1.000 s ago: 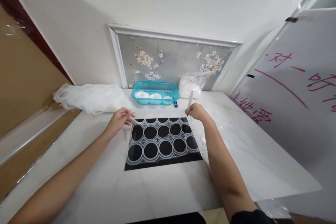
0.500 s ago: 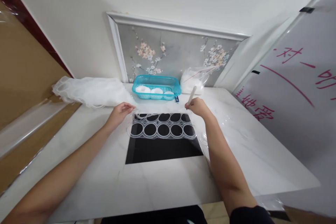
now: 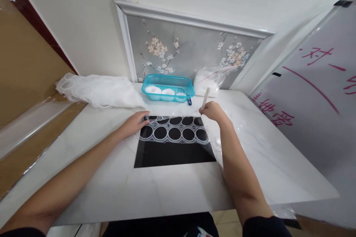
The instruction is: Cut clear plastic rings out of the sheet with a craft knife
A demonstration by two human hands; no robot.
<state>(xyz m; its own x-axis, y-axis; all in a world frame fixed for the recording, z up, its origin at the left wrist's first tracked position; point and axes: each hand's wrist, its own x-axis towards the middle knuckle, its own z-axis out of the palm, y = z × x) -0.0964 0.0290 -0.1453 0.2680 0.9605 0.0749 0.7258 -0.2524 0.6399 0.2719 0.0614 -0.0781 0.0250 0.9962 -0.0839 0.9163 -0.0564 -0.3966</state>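
Note:
A strip of sheer white mesh printed with rows of white rings lies over a black rectangular mat on the table. My left hand rests at the upper left corner of the mat, thumb and fingers apart, touching the mesh edge. Past the mat's upper right corner, my right hand grips a slim white pen-like tool, held nearly upright with its tip down. That tip is too small to make out.
Behind the mat stands a turquoise plastic basket with white round pieces inside. A small blue item lies beside it. A clear bag of white material sits to its right, bunched white mesh to its left. A whiteboard borders the right side.
My left hand has moved slightly right onto the mesh corner, its fingers spreading from a near pinch. My right hand still holds the pen-like tool at about the same place. The view has shifted a little.

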